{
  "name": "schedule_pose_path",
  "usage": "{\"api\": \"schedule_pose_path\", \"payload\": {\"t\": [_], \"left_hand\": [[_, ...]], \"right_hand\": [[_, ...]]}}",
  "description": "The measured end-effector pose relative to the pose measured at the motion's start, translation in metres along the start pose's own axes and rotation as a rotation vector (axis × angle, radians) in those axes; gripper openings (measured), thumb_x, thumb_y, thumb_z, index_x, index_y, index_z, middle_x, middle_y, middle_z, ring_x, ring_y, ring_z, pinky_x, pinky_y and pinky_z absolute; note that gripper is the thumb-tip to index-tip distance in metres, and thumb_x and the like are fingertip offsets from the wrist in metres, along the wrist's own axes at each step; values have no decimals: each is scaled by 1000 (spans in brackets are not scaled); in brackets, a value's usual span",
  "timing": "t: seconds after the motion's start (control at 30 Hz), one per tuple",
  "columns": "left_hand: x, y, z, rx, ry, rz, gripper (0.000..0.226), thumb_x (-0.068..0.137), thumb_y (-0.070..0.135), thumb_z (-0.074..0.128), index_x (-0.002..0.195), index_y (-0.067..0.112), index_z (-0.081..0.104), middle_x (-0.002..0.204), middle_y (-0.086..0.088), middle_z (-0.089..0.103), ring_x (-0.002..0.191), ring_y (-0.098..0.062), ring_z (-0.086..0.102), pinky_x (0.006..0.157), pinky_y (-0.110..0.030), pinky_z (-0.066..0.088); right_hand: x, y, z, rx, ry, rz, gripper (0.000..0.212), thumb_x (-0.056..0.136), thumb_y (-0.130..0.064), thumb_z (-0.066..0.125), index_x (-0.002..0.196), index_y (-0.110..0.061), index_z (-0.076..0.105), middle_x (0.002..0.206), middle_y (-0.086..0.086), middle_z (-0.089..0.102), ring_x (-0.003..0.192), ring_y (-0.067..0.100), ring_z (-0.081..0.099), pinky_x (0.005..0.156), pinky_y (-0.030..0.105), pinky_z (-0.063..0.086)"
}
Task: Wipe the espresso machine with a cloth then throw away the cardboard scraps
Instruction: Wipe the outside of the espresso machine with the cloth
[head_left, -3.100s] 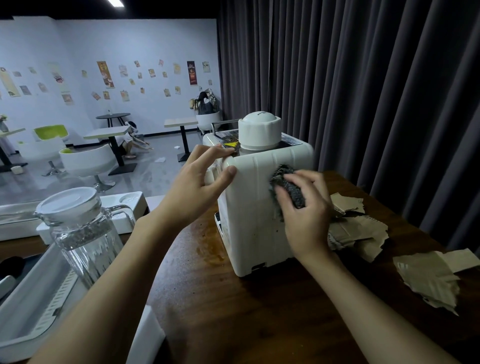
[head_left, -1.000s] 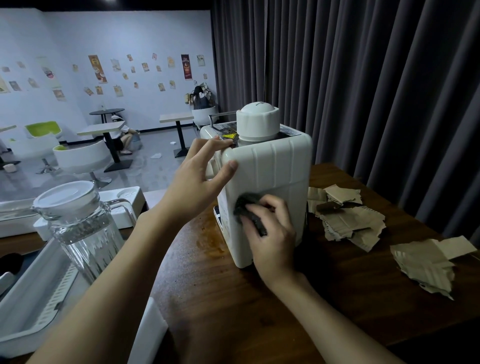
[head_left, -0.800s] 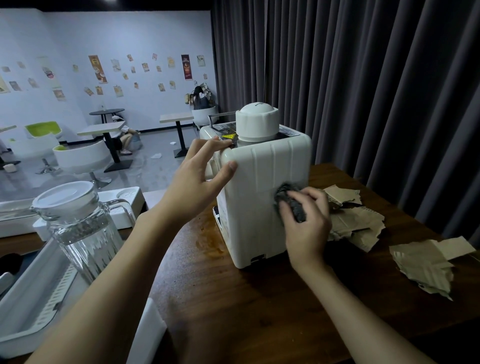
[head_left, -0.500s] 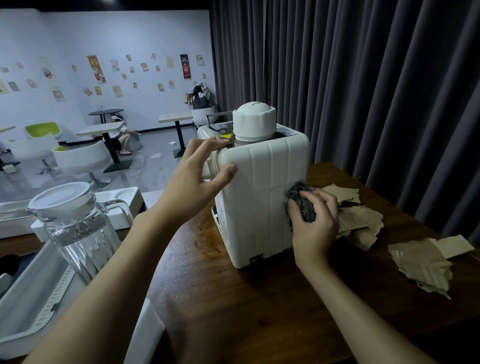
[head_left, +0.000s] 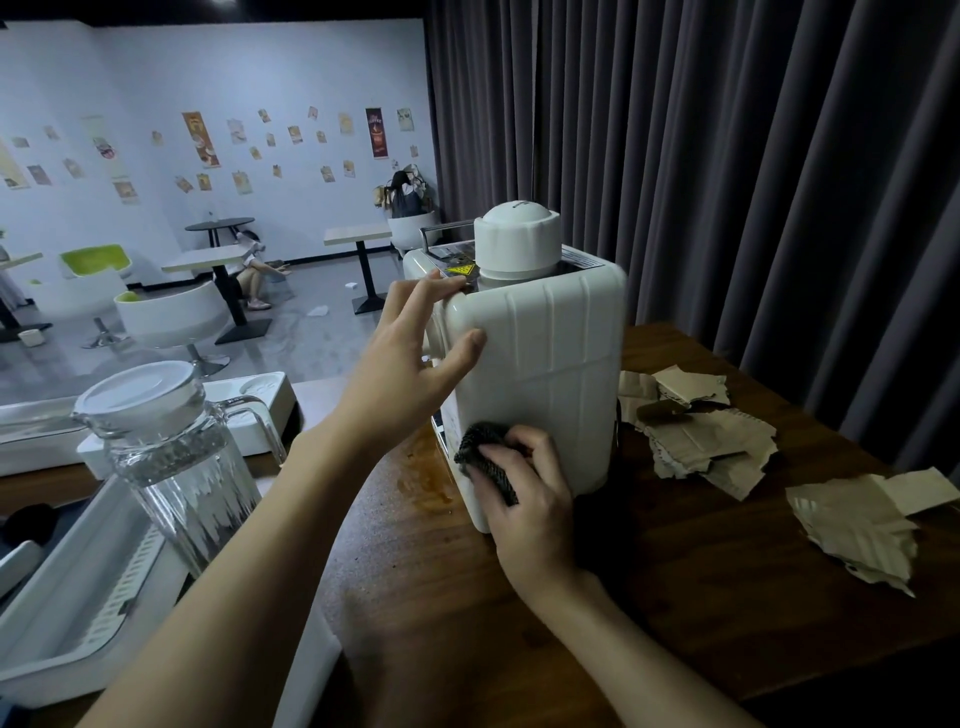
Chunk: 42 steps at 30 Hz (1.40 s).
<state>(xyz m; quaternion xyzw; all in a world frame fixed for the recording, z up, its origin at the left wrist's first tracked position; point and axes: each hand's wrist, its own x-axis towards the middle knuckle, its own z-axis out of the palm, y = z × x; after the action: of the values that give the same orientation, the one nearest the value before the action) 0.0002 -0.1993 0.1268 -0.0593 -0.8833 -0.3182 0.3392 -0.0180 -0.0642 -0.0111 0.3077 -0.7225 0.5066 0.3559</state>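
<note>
The right hand (head_left: 530, 499), fingers curled round the dark bumpy cloth (head_left: 483, 452), is now low on the white boxy espresso machine (head_left: 545, 374) (it was higher). The left hand (head_left: 410, 364) presses the top corner, fingers straight.

right hand (head_left: 524, 499) and cloth (head_left: 485, 457) slid down-left to machine's (head_left: 540, 374) lower corner

A glass jug (head_left: 171, 447) stands at left – by a white tray (head_left: 62, 613). Dark curtain (head_left: 727, 182) behind; posters (head_left: 200, 137) dot the far wall
</note>
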Motion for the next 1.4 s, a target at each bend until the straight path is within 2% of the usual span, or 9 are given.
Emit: {"api": "schedule_pose_path", "payload": {"t": [0.23,0.33,0.4,0.5,0.67,0.93,1.07,1.27,1.4], "left_hand": [[0,-5,0,5,-26,-4,45,94,45,62,135,35,48,134,11,39,136,-13,40,85,0,43],[1,-6,0,6,-48,-10,47,94,48,62,136,34,47,136,9,38,139,-17,39,106,-37,49],[1,-4,-1,-20,-53,-21,50,92,50,61,137,33,47,137,8,38,139,-18,40,106,-48,48],[0,-5,0,-22,-41,-26,50,92,48,62,137,32,47,138,7,39,137,-16,42,105,-48,49],[0,-5,1,-36,-45,-30,49,94,44,63,137,29,47,137,5,39,138,-20,42,106,-49,47],[-1,-2,2,-59,-33,-37,49,94,44,63,138,29,46,136,9,38,144,-17,35,108,-49,46],[-1,-2,1,-46,-28,-32,48,95,41,63,139,30,46,136,8,38,142,-18,37,104,-46,50],[0,-2,1,-32,-39,-35,48,94,42,63,138,29,46,138,3,39,138,-22,42,106,-47,48],[0,-3,1,-29,-32,-22,48,95,43,63,138,30,46,136,4,40,138,-23,42,105,-47,49]], "right_hand": [[15,32,-31,-100,116,163,24,76,-2,79,99,-1,71,109,12,60,104,18,56,87,15,45],[22,48,-44,-114,189,245,24,77,0,77,100,0,70,107,13,59,103,22,57,85,22,48],[23,55,-49,-119,212,272,23,78,0,76,100,0,70,107,12,59,103,22,57,84,21,47],[21,57,-47,-131,236,298,22,79,-1,76,100,0,70,107,12,60,103,18,55,84,10,38],[4,39,-28,-84,189,302,21,77,-1,78,96,-2,71,108,11,60,104,12,54,80,3,41],[-31,5,3,-25,-66,139,21,71,-4,84,89,-5,73,106,8,63,98,16,61,88,22,53],[-28,13,-6,-64,-115,99,22,70,-2,84,89,-5,73,107,10,62,98,18,61,88,21,51],[-8,50,-35,-110,71,373,20,78,0,76,96,-4,69,114,9,57,104,14,53,73,5,43],[0,70,-50,-160,132,405,18,78,2,76,94,-1,68,108,11,57,100,11,51,74,0,39]]}}
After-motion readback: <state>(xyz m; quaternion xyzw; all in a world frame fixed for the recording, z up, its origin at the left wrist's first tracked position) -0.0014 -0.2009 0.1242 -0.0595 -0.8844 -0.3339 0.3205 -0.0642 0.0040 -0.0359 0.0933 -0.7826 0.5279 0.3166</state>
